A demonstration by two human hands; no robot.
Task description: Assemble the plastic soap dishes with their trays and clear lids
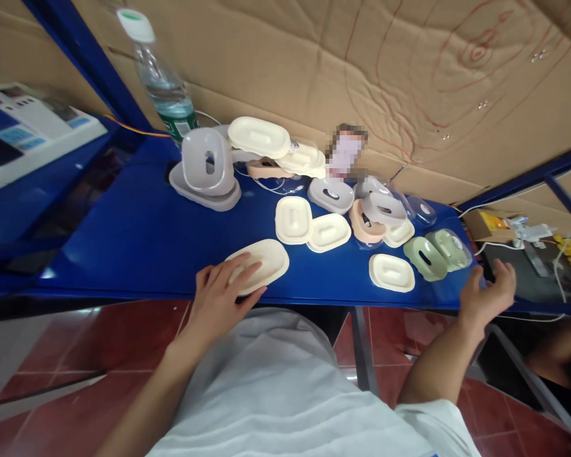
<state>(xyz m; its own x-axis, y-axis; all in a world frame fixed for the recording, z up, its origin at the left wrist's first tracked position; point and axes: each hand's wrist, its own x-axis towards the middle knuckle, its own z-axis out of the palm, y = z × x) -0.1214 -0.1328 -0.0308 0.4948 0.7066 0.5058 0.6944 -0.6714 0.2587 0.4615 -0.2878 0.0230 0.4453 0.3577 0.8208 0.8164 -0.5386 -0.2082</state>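
Observation:
My left hand (221,289) lies over a cream, oval plastic lid-like piece (271,260) at the table's front edge. Its fingers reach across the top, and the thumb is along the near side. Over the right end of the table, my right hand (488,292) is raised with bent fingers apart and nothing visible in it. Nearest to it are a pale green piece in clear plastic (450,249) and a green slotted piece (426,258). Another cream piece (393,273) lies near the front edge, left of the green ones.
Two cream pieces, one rounded-square (294,220), lie mid-table. Grey slotted pieces (207,158) are stacked at left by a water bottle (171,101). A peach piece (366,225) sits among grey ones. A blurred-out phone-like object (346,152) leans on the cardboard (285,57). Another person's arm (559,349) shows at right.

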